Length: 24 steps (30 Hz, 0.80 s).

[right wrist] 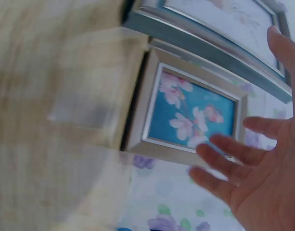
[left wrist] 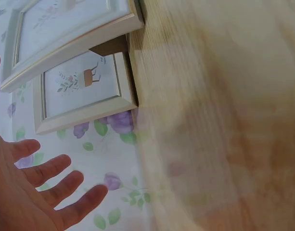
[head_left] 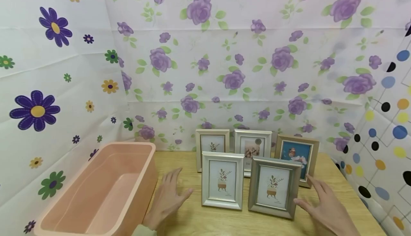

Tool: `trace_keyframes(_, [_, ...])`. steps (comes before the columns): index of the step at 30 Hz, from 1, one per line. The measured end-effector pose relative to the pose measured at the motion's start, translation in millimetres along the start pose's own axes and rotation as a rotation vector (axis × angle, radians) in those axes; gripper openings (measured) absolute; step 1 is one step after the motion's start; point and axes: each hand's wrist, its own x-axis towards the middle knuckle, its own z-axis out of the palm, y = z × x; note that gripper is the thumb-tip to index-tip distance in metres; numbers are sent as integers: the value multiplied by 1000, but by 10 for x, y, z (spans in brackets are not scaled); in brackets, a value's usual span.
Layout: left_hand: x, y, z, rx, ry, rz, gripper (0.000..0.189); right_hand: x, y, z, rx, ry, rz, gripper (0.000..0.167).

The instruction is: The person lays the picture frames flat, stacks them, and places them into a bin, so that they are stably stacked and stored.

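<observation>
Five would be several picture frames standing upright on the wooden table. In the front row are a silver-white picture frame (head_left: 222,204) and, right of it, a darker pewter picture frame (head_left: 271,210), both with potted-plant prints. Behind stand a cream picture frame (head_left: 198,150), a silver picture frame (head_left: 269,147) and a gold-brown picture frame (head_left: 314,157) with pink blossoms on blue. My left hand (head_left: 167,196), fingers spread, is between the pink bin and the silver-white frame, holding nothing. My right hand (head_left: 327,207) is spread beside the pewter frame, its thumb close to that frame's right edge.
A deep pink plastic bin (head_left: 141,179) stands at the left, nothing visible inside. The wooden table (head_left: 192,225) runs back to a flowered cloth backdrop (head_left: 218,50). Patterned cloths hang at the left and right sides.
</observation>
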Motion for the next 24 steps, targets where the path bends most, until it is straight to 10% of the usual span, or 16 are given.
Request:
trace_keyframes(4, [-55,9,-16,-87,-9,-54,81,-89,-90,-117,40,68,-16,108])
trace_keyframes(14, [-174,-44,-23,-200,-67,-152,51,-209,-522,-273,166,549,-284,91])
trace_keyframes(24, [-304,-68,-52,-323,-163,-171,45,72,-1068,-350,122,518,-596,100])
